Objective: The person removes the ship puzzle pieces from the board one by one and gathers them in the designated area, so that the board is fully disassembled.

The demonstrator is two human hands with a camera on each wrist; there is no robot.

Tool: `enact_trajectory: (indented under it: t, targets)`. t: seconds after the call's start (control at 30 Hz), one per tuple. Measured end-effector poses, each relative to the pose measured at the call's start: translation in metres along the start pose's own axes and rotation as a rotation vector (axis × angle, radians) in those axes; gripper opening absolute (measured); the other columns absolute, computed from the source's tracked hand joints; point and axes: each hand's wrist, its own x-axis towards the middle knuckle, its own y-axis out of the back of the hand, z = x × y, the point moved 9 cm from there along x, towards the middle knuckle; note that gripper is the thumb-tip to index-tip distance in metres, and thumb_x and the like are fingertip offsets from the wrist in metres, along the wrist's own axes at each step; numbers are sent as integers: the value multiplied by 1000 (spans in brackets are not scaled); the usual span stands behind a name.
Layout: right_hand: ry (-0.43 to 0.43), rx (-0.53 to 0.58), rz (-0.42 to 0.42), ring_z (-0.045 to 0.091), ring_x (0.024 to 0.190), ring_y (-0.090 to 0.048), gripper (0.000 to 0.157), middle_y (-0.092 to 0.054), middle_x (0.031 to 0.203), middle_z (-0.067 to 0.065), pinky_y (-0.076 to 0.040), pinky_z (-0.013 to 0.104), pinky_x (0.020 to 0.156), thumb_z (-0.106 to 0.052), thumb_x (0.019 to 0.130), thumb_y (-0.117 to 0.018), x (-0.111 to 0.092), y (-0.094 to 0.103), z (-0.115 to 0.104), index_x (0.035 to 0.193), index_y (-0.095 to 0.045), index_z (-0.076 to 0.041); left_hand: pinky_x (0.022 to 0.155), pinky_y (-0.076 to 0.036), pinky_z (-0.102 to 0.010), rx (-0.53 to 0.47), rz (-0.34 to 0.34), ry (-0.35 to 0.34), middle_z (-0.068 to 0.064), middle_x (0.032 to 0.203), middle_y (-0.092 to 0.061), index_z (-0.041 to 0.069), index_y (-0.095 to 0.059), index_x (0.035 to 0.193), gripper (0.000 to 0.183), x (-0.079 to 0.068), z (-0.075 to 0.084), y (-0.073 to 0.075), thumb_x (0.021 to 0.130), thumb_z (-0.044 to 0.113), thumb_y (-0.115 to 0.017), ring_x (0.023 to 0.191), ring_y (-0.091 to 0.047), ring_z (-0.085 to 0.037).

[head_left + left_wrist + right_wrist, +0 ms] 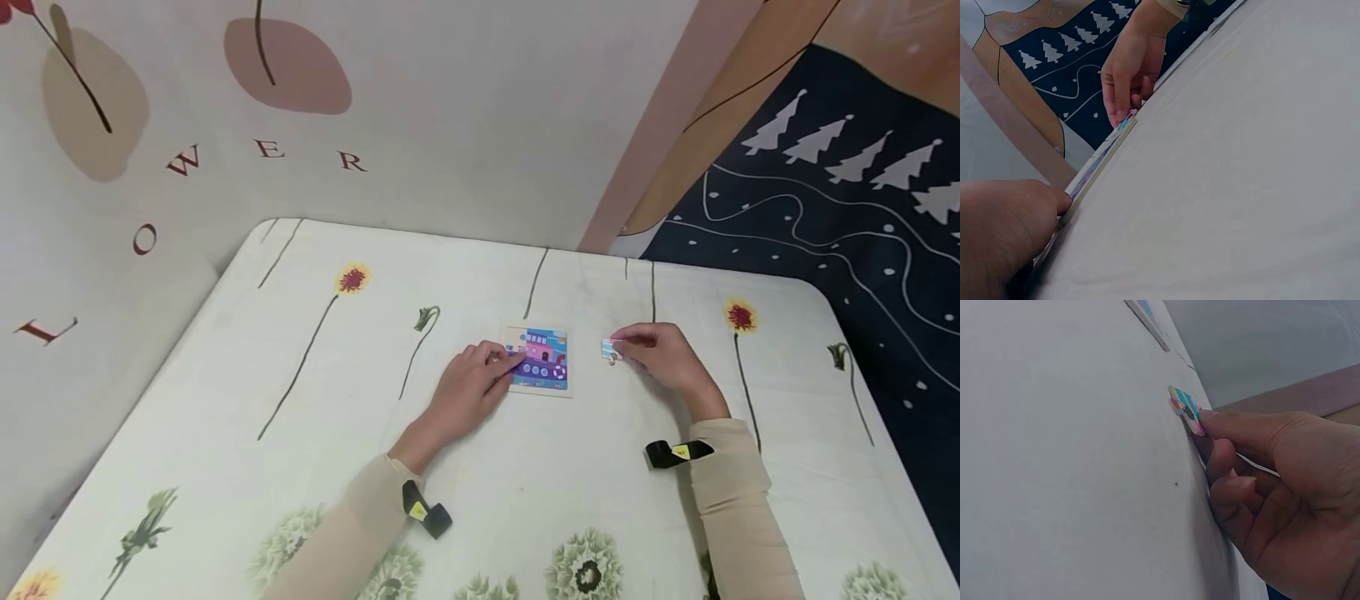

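Puzzle piece (609,350) pinched between thumb and forefinger of right hand (666,358), just right of ship jigsaw (546,372), not touching it. Ship jigsaw lies left of that hand; square outline, so no long axis. Left hand (471,387) is nearer: fingers outstretched, tips resting on its left side. Puzzle piece is thin, knobbed, pale-edged; wood or card, cannot tell. Bench (525,467) surface smooth, off-white, flower-printed.

Jigsaw puzzle (545,358): on desk (585,467), left hand (471,385) at its left side. Puzzle piece (610,349): in right hand (670,357), right of puzzle.
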Motion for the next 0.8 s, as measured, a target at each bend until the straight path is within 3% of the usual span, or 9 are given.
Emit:
enact_trajectory:
  t: [0.13,0.37,0.5,0.67,0.8]
  targets:
    - [18,-8,2,26,93,-55,27,-70,118,18,-48,26,68,-17,101,-69,1,0,0,121,-74,0,82,-42,-36,-4,9,1,-5,124,-58,16,-65,142,38,0,1,2,104,20,-63,98,-51,-22]
    - [39,-4,11,19,68,-54,24,-69,103,14,-45,28,60,-15,100,-71,3,1,2,119,-76,-1,82,-42,-36,-11,6,3,-5,124,-58,17,-65,142,38,0,1,2,105,20,-62,98,-51,-22]
    - [28,8,5,18,62,-52,23,-69,99,11,-44,29,61,-16,100,-71,5,2,1,118,-76,-3,82,-42,-36,3,17,-6,-5,124,-58,17,-65,142,38,1,2,5,104,20,-62,98,-51,-23]
    - [21,-52,2,21,72,-54,23,-70,106,16,-45,30,65,-14,101,-69,4,0,-6,120,-74,-2,83,-42,-36,20,1,-10,-5,126,-58,17,-64,143,39,1,2,4,105,21,-61,100,-51,-22]
    - [74,-119,73,25,87,-55,26,-62,117,18,-47,32,69,-16,103,-65,2,-4,-34,124,-71,0,83,-42,-35,17,-11,-2,-4,126,-58,17,-63,144,39,0,1,2,105,21,-61,100,-50,-21]
